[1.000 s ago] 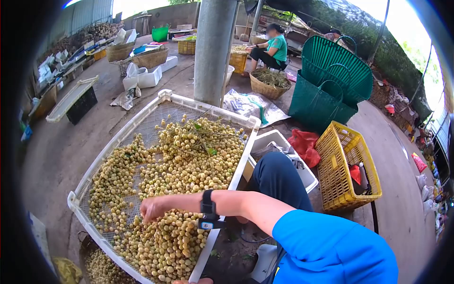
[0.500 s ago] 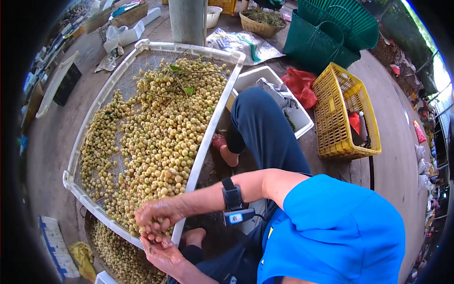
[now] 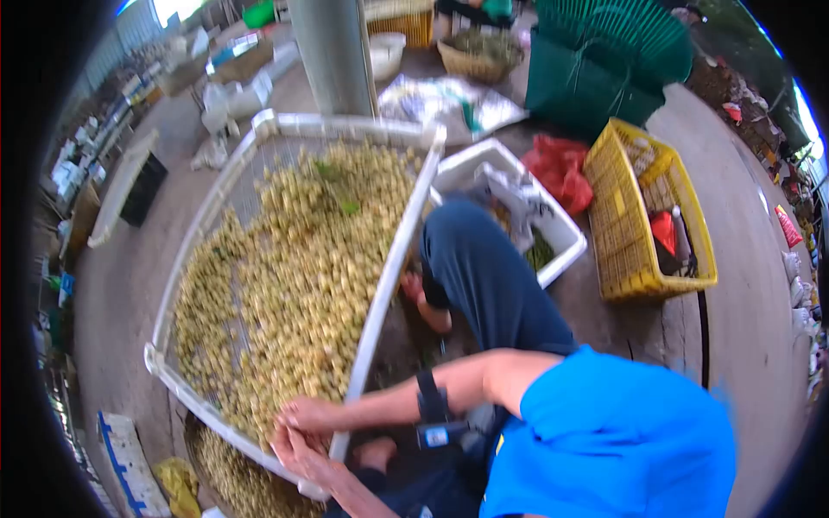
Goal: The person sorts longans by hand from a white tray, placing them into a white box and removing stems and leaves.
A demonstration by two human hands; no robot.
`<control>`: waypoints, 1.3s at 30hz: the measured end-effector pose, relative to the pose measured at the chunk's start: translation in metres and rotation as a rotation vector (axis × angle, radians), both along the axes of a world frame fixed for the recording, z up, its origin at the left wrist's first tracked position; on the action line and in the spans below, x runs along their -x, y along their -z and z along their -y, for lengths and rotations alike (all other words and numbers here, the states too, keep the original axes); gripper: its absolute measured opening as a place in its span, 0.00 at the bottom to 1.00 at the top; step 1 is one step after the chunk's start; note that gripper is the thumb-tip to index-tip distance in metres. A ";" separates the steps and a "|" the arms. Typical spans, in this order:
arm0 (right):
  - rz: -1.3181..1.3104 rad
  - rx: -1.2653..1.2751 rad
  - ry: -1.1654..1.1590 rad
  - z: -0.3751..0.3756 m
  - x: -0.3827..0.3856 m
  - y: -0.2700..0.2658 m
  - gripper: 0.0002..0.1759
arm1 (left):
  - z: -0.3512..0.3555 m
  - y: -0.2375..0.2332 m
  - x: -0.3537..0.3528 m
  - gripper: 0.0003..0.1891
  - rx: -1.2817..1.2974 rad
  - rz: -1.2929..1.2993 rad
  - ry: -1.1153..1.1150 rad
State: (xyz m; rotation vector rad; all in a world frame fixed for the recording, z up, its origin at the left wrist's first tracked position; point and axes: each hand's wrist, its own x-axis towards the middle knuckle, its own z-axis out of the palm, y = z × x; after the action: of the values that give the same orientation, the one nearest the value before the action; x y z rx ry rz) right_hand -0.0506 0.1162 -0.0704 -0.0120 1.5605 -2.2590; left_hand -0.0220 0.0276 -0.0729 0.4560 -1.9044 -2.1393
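My right hand (image 3: 309,415), with a dark strap and small device on its wrist, is over the lower right corner of a white mesh tray (image 3: 371,324). Just below it is my left hand (image 3: 302,453). The fingers of both hands are curled in and meet each other; blur hides what is between them. Small round yellow fruits (image 3: 302,285) lie heaped in the tray, with stems and green leaves (image 3: 349,206) near the far end. More of these fruits (image 3: 242,475) fill a container below the tray's near edge.
My bent knee (image 3: 466,233) rises beside the tray. Beyond it are a white box (image 3: 566,259), a red bag (image 3: 561,173), a yellow crate (image 3: 613,233) and green baskets (image 3: 570,82). A post (image 3: 332,60) stands behind the tray. A yellow cloth (image 3: 177,488) lies at lower left.
The view has shifted, so the tray and surroundings sit lower and farther right, and it is blurrier. My hands remain together at the tray's corner, with their fingers drawn closer together.
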 end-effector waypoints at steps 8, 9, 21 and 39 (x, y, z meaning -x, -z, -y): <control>0.204 0.868 -0.141 -0.001 -0.001 0.011 0.10 | -0.027 -0.032 -0.006 0.11 1.018 -0.379 -0.028; -0.334 0.550 -0.017 -0.007 -0.017 0.002 0.09 | -0.027 -0.034 -0.008 0.11 1.020 -0.377 -0.031; 0.238 0.705 0.061 -0.153 -0.008 -0.114 0.03 | -0.019 -0.065 -0.028 0.09 0.487 -0.285 -0.038; 0.057 0.829 0.888 -0.443 -0.113 -0.006 0.16 | -0.001 -0.003 -0.001 0.08 0.058 0.046 0.103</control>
State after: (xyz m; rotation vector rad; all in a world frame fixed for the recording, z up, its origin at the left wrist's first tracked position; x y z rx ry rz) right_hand 0.0624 0.5591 -0.0642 0.6111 0.4910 -3.3762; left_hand -0.0205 0.0286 -0.0701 0.4075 -2.0518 -2.1472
